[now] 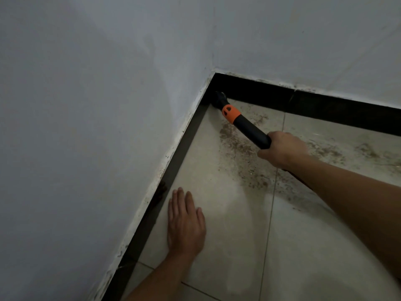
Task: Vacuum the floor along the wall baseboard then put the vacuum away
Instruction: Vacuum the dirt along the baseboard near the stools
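A black vacuum wand [245, 124] with an orange collar reaches into the corner where two walls meet. Its dark nozzle [219, 98] touches the black baseboard [325, 107] at the corner. My right hand [282, 148] grips the wand's near end, fingers curled round it. My left hand [184, 222] lies flat on the pale floor tile, fingers straight, close to the left baseboard [173, 170]. Brown dirt [245, 161] is scattered over the tile beneath the wand and off to the right. The vacuum's body is out of view.
Two white walls [97, 105] meet at the corner. Pale tiles [227, 213] with thin grout lines cover the floor. The tile near my left hand looks free of dirt. A dim patch of crumbs lies at the far right [368, 151].
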`<act>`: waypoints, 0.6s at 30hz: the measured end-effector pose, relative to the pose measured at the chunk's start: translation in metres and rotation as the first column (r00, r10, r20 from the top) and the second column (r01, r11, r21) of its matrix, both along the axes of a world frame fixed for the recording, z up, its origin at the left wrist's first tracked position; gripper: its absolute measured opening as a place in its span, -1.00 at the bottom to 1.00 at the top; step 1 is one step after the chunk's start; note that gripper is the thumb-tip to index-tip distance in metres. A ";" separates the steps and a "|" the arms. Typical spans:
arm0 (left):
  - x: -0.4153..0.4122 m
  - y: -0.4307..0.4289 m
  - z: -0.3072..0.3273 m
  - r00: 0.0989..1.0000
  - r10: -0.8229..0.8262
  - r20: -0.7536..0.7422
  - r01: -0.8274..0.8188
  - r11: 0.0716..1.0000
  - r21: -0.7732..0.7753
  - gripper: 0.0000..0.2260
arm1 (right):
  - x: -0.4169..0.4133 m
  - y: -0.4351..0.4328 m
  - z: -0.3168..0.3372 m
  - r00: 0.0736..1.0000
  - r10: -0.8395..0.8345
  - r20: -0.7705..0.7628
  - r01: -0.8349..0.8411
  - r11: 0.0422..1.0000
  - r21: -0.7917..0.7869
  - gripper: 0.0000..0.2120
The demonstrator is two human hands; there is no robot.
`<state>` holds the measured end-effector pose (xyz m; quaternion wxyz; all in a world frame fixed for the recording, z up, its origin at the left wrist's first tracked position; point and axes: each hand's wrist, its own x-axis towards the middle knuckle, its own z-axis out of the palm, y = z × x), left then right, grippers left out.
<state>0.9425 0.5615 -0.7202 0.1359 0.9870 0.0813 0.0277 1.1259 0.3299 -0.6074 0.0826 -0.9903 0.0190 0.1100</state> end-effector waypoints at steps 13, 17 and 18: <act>-0.002 0.000 0.006 1.000 0.003 -0.017 -0.003 1.000 0.015 -0.47 | -0.025 -0.014 0.018 0.995 -0.099 -0.024 0.096 0.991 -0.096 -0.70; -0.003 0.000 0.007 1.000 0.008 -0.021 -0.008 1.000 0.020 -0.45 | -0.044 -0.043 0.020 0.985 -0.173 -0.026 0.169 0.978 -0.121 -0.70; -0.003 0.000 0.007 1.000 0.008 -0.023 -0.007 1.000 0.020 -0.45 | -0.049 -0.050 0.020 0.982 -0.190 -0.025 0.185 0.975 -0.121 -0.70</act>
